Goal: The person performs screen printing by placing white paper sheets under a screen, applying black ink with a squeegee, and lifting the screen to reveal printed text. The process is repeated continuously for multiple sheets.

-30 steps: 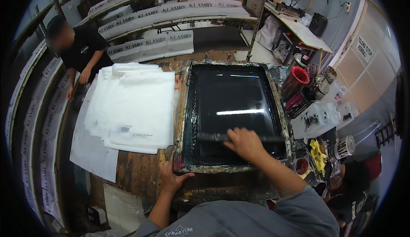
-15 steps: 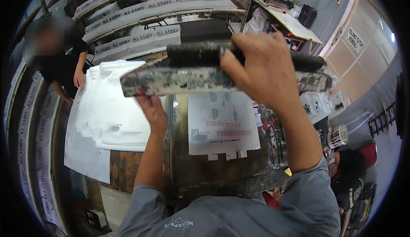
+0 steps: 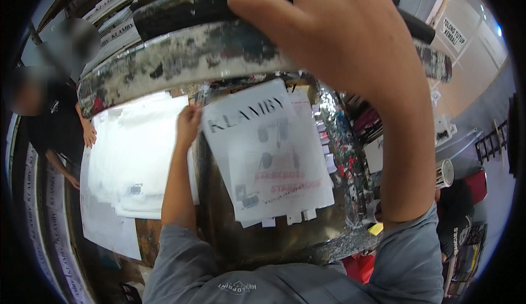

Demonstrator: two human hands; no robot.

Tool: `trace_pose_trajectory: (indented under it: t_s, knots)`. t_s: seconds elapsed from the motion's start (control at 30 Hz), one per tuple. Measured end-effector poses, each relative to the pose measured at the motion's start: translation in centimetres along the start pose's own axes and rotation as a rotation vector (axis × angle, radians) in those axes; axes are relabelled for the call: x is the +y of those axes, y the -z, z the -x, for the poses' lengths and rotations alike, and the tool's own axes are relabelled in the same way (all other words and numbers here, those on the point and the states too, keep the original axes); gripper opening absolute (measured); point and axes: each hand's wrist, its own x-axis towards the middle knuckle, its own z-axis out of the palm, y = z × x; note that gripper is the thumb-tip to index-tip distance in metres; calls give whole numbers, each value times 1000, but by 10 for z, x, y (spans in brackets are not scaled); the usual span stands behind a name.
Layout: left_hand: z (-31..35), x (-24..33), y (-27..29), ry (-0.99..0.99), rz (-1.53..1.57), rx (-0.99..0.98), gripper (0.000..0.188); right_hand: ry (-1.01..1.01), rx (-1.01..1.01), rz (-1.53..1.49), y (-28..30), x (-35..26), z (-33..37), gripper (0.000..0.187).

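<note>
My right hand (image 3: 334, 41) is closed over a paint-stained screen-printing frame (image 3: 181, 57), which it holds up tilted across the upper view. Along the frame's top runs a long black bar (image 3: 186, 13), with my thumb lying against it. Below, my left hand (image 3: 189, 123) pinches the upper left corner of a white printed sheet (image 3: 222, 149) with black lettering. The sheet lies askew on the dark printing board (image 3: 219, 238), showing grey and pinkish marks in its middle. To the left of my left hand is a stack of white sheets (image 3: 145, 161).
A person in a black shirt (image 3: 52, 134) stands at the left, one hand beside the stack. Small white tabs (image 3: 295, 217) poke out under the sheet. A paint-marked can (image 3: 444, 173) and another person's dark sleeve (image 3: 457, 211) are at the right. Racks of sheets (image 3: 112, 35) rise behind.
The frame has come up and closer in my right hand. My left hand has left the frame's edge and gripped the sheet's corner. The sheet has turned askew, its upper lettering now showing.
</note>
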Motion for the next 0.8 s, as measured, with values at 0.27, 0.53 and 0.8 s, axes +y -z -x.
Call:
trace_pose_trajectory:
  t_s: [0.27, 0.53, 0.8]
  knots:
    - [256, -59, 251, 167, -373, 737, 25, 4, 61, -57, -1, -25, 23, 43]
    - [271, 7, 350, 235, -1209, 983, 55, 33, 79, -42, -3, -37, 52, 44]
    - [187, 64, 85, -341, -1133, -618, 62, 37, 74, -38, -8, -28, 43, 48]
